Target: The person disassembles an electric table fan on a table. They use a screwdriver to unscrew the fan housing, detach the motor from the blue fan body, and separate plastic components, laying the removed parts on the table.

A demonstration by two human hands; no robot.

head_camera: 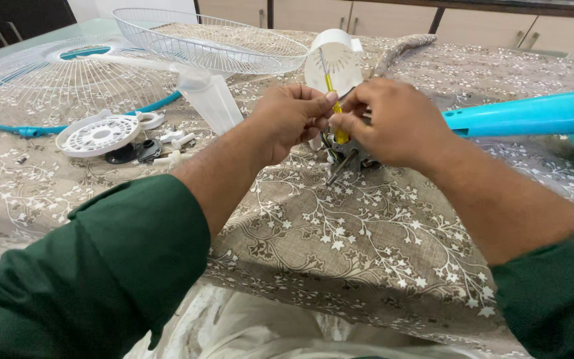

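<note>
My left hand [291, 116] and my right hand [386, 119] meet over a fan motor [341, 154] that rests on the patterned tablecloth. A yellow-handled screwdriver [331, 90] stands nearly upright between the fingertips of both hands, its tip hidden down in the motor. My right hand covers most of the motor; its metal shaft [337, 169] pokes out toward me. A white motor cover [337, 60] stands just behind the hands.
A white fan guard [220, 40] and a second guard with a blue rim [41, 86] lie at the back left, with a translucent fan blade [210, 100]. A round white plate [97, 135] and small loose parts [167, 146] lie left. The blue fan stand [533, 113] is at right.
</note>
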